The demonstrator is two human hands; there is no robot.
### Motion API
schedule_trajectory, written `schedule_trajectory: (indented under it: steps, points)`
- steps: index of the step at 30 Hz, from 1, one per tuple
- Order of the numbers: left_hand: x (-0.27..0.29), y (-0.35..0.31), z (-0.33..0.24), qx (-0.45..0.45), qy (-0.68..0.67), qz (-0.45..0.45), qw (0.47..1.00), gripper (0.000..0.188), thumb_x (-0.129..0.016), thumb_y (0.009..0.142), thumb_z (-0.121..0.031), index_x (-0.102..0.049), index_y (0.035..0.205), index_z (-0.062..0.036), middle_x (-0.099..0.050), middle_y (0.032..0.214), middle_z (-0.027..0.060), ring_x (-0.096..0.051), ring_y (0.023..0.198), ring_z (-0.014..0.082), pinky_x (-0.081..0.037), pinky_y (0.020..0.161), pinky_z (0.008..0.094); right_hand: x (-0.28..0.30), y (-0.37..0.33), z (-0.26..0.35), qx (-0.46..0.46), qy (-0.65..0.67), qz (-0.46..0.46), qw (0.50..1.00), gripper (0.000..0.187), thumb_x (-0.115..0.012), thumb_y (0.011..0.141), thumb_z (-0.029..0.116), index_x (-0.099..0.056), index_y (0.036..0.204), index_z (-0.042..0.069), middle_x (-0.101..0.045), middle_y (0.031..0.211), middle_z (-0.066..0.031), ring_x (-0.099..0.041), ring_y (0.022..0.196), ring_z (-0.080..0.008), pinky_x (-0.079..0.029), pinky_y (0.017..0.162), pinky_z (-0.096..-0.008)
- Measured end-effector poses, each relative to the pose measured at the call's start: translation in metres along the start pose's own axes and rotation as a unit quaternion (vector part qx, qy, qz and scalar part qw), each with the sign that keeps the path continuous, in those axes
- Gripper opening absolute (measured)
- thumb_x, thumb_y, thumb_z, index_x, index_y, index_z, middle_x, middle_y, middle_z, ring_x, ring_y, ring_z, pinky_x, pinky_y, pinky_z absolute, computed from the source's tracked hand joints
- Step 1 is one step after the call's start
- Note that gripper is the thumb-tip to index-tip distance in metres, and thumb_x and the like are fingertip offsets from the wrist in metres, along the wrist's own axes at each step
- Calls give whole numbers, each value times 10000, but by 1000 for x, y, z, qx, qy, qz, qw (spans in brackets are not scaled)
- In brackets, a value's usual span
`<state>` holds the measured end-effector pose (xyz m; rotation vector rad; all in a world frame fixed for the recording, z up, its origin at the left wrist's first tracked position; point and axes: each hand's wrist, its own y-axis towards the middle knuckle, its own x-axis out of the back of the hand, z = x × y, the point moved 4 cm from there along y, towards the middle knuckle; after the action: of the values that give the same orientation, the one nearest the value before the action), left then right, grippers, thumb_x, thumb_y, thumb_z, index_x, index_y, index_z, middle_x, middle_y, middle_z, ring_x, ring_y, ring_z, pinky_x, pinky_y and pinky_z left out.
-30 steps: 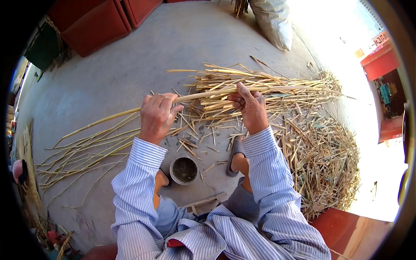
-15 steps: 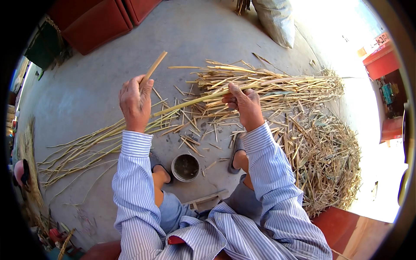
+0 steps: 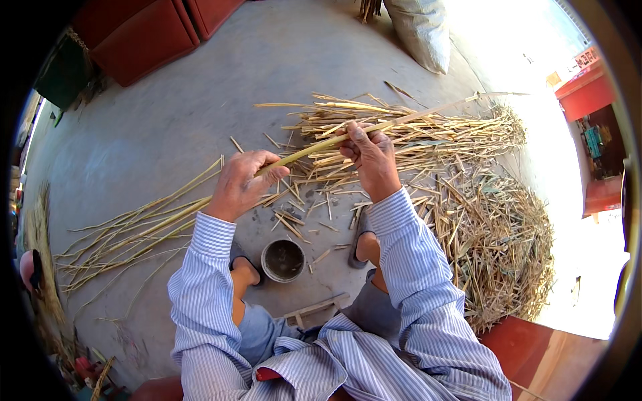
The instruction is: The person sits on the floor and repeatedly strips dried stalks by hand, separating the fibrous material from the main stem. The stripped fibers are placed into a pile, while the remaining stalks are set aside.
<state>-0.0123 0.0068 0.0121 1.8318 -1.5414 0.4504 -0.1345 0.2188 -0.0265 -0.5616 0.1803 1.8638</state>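
Both your hands grip one long reed stalk (image 3: 314, 148) above the floor, the left hand (image 3: 242, 184) clenched round its near end and the right hand (image 3: 372, 155) pinching mid-length, so hard bending could snap it or splinters from the loose pile (image 3: 428, 130) could cut you.

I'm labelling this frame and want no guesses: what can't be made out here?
- Head view: the cup shows only a dark inside.
- The left hand covers the stalk where it grips.
- Glare whitens the floor right of the straw pile.
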Motion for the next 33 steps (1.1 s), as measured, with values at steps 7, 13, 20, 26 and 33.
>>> schedule_trajectory:
  steps: [7,13,20,26,33]
  points:
    - [51,-25,57,89,233,44,967,182,-744,761,-235,-685,792,-66,-662,711,95,-608,690,259,-393,682,372,35,13,25,-15,-53,-43,998,224,-611,963,253,-626,972,30,-703,886,-76,-672,771,-124,-542,662,-212]
    - [19,-7,34,-4,131,-22,991,231,-725,802,-295,-684,849,-73,-665,706,87,-619,705,266,-384,699,392,28,6,14,-23,-18,-30,999,233,-609,965,245,-634,998,16,-706,918,-98,-685,766,-140,-571,646,-218]
    - [-8,10,13,69,-22,-32,997,208,-744,820,-243,-715,862,-41,-686,718,88,-630,622,197,-468,596,325,18,-2,11,-20,5,-34,999,258,-613,962,264,-637,1000,10,-701,925,-104,-684,776,-157,-571,687,-242]
    - [-6,-2,57,194,-190,-5,962,188,-771,825,-165,-703,885,0,-690,767,49,-609,693,101,-494,623,258,24,1,29,4,-45,5,999,212,-644,941,211,-648,1006,10,-714,942,-118,-712,840,-181,-584,693,-240]
    - [-11,-5,66,255,-259,5,932,214,-774,828,-160,-667,921,0,-670,805,46,-597,722,94,-496,657,232,20,-3,40,65,-67,103,990,157,-626,939,126,-632,1023,-7,-703,993,-156,-709,883,-219,-602,760,-276]
